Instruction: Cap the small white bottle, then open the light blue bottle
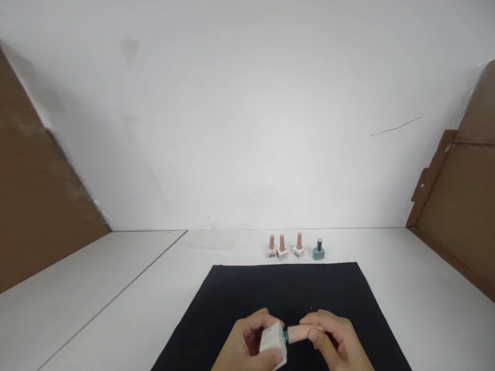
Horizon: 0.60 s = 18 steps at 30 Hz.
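Observation:
My left hand (250, 344) is closed around the body of a white nail polish bottle (274, 341), which lies tilted on its side above the black mat. A green neck shows at its right end. There, my right hand (333, 337) pinches the long pink cap (297, 333) between thumb and fingers. The cap is in line with the neck; whether it is still threaded on, I cannot tell. Part of the bottle is hidden behind the left fingers.
Beyond the black mat (282, 288) stand three white bottles with pink caps (282, 252) and a teal bottle with a dark cap (319, 253). Cardboard panels (42, 170) flank the white table (162, 293), with a white wall (247, 113) behind.

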### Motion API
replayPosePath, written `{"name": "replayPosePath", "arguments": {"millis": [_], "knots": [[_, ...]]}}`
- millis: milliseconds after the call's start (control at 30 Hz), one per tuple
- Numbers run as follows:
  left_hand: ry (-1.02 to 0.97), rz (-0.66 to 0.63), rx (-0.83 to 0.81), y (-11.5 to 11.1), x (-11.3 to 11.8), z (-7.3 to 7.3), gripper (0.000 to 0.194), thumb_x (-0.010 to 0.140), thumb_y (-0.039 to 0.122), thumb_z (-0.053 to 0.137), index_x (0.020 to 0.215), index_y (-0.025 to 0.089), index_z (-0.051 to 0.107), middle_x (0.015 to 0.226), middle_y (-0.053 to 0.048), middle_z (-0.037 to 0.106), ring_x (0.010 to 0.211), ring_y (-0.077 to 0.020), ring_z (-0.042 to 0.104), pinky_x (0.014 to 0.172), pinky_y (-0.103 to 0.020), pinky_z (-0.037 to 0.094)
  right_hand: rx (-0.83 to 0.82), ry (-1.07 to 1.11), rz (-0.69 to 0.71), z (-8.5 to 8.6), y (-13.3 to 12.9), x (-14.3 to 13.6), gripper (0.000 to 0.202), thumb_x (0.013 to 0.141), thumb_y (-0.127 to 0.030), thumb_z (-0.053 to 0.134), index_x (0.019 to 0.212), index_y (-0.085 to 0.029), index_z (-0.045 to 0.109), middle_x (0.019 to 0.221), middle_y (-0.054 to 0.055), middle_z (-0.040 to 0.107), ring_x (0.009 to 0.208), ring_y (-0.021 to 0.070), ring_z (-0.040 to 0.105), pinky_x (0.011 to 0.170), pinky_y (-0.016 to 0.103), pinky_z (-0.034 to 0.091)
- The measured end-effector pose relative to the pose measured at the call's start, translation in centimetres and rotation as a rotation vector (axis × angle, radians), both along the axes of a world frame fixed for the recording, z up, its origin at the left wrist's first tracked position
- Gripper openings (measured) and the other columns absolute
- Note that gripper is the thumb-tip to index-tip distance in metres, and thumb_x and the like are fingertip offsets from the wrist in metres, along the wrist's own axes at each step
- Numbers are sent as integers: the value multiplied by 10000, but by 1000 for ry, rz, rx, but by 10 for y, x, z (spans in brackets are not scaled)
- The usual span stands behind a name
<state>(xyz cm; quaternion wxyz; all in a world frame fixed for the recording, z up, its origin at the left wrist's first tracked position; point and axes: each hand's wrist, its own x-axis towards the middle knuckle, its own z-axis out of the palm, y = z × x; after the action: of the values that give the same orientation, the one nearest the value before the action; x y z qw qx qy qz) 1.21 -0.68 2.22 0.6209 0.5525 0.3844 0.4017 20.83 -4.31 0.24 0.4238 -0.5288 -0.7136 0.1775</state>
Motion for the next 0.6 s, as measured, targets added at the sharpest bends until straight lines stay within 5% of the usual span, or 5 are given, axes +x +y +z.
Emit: {"name": "replayPosePath", "arguments": {"millis": [133,267,433,533,600], "knots": [[21,145,3,0,4,0,155,494,202,680,627,123,682,584,39,474,532,-111,434,545,-255,301,238,-125,52,-2,1,-13,332,985,-244,335,992,-174,660,685,68,667,541,165,644,506,216,525],[68,160,16,-2,5,0,146,504,207,652,614,112,669,589,45,450,531,-106,429,534,-251,306,300,-221,71,1,0,-9,341,919,-60,360,1060,-175,649,663,62,612,530,174,564,495,241,502],[287,12,135,2,1,-8,122,509,169,633,616,115,660,642,39,418,564,-114,419,520,-253,274,176,-317,249,1,5,2,247,835,-135,537,1055,-172,642,671,38,545,489,153,517,297,176,365],[369,-63,155,1,0,-10,137,509,159,660,638,115,682,650,44,398,578,-114,405,525,-246,263,69,-282,307,20,5,5,128,826,-255,598,884,-183,687,656,14,523,390,107,424,249,180,299],[370,-113,151,-2,0,-10,149,510,126,660,651,115,706,653,47,386,577,-105,392,527,-241,249,-53,-223,356,38,3,7,139,848,-269,590,807,-224,714,616,2,539,424,121,495,315,179,376]]}}
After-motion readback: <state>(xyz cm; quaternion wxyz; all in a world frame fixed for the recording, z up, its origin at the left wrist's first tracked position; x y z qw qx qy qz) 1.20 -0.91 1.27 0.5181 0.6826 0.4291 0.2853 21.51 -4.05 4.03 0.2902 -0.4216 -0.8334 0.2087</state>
